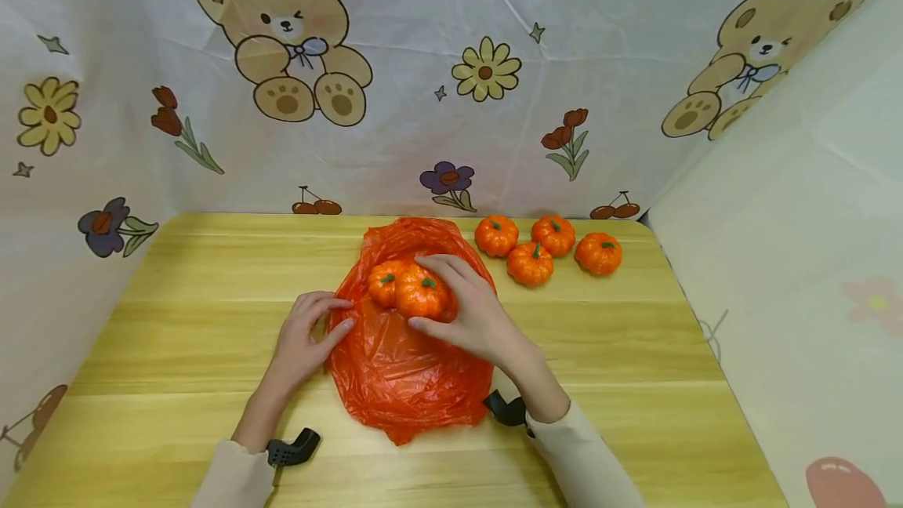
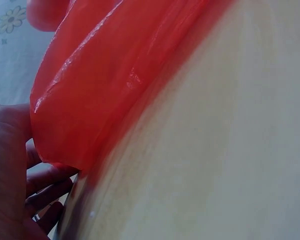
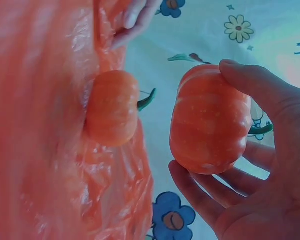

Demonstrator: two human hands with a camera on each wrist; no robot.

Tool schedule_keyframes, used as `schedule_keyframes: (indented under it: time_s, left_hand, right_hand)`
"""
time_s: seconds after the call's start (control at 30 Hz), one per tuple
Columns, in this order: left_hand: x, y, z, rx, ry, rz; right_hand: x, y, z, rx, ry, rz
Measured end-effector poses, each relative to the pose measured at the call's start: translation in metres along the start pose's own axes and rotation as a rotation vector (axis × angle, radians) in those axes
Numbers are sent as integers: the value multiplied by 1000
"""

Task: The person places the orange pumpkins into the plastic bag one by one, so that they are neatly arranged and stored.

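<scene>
My right hand (image 1: 476,312) grips a small orange pumpkin (image 1: 421,292) with a green stem, thumb on one side and fingers on the other. It is above an opened red plastic bag (image 1: 402,382). In the right wrist view the held pumpkin (image 3: 210,120) is clear of another pumpkin (image 3: 113,107), which rests on the bag. That second pumpkin (image 1: 383,282) is partly hidden in the head view. At the bag's left side, my left hand (image 1: 303,335) holds the edge between thumb and fingers. The left wrist view shows the red plastic (image 2: 100,85) running into that hand (image 2: 10,170).
Several more orange pumpkins (image 1: 531,264) stand in a group at the back right of the wooden table (image 1: 212,320). A white cloth with printed bears (image 1: 303,38) hangs behind the table. Black wrist devices (image 1: 292,448) sit at both sleeves.
</scene>
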State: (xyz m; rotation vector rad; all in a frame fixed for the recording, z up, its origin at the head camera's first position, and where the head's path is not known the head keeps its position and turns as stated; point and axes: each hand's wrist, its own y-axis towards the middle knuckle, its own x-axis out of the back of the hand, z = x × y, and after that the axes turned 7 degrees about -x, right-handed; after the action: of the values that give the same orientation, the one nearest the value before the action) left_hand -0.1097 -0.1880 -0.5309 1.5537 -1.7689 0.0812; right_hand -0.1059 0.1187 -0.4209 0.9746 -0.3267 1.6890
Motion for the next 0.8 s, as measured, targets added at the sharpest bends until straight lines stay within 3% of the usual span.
schedule_keyframes:
  time_s: [0.3,0.8]
  left_hand:
    - [-1,0,2,-6,-5,-5]
    - [2,0,0,-35,23,-10]
  right_hand:
    - [-13,6,16,6,23,82]
    - [-52,5,17,11,-107,209]
